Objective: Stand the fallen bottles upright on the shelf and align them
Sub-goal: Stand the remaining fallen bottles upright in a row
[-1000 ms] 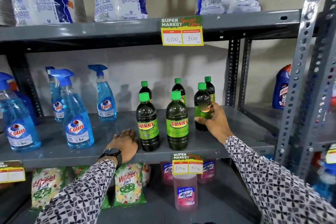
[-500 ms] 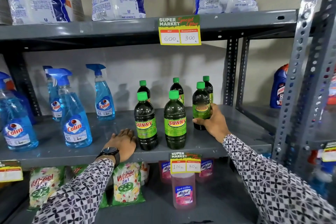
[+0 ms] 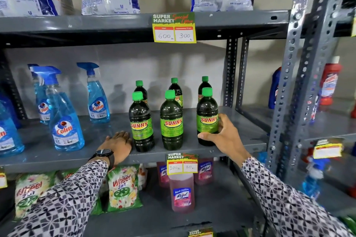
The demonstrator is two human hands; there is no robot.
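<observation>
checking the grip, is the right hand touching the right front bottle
Touching. The head view shows the right hand wrapped round the lower part of the right front bottle, thumb across its front below the label and fingers behind its side.

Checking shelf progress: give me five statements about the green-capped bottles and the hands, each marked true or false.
1. All six green-capped bottles stand upright. True.
2. The right hand grips the front right bottle. True.
3. The left hand holds a spray bottle. False: it lies flat on the shelf, beside the front left bottle.
4. The front middle bottle lies on its side. False: it stands upright.
5. The tag above the bottles reads 600 and 300. True.
</observation>
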